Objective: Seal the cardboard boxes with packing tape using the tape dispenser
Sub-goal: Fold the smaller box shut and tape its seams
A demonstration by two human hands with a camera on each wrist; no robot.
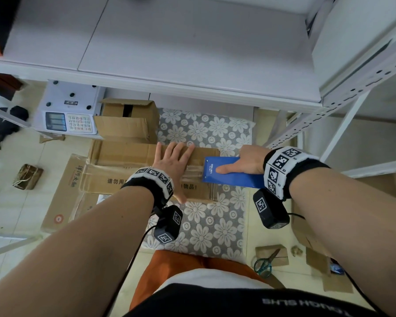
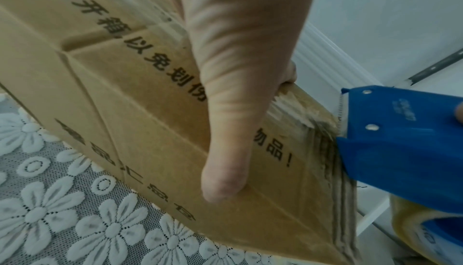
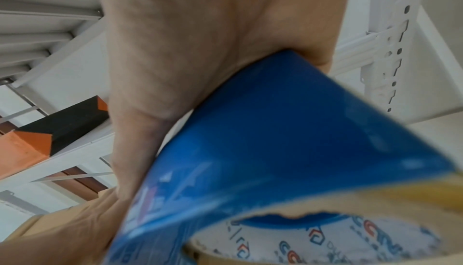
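Observation:
A brown cardboard box [image 1: 128,175] with black printed characters lies on a flower-patterned mat. My left hand [image 1: 175,167] rests flat on its top near the right end, fingers spread straight; the thumb [image 2: 225,150] lies down the printed side. Clear tape [image 2: 288,108] runs along the top seam to the box's right edge. My right hand [image 1: 242,167] grips the blue tape dispenser [image 1: 231,173], index finger stretched along its top. The dispenser's serrated blade [image 2: 342,114] sits right at the box's right edge. A yellowish tape roll [image 3: 350,237] sits in the dispenser.
Another open cardboard box [image 1: 128,121] and a white electronic scale [image 1: 71,110] stand behind. Flattened cartons [image 1: 64,191] lie to the left. A white metal shelf [image 1: 192,65] overhangs the far side. Green-handled scissors [image 1: 264,264] lie on the floor at right.

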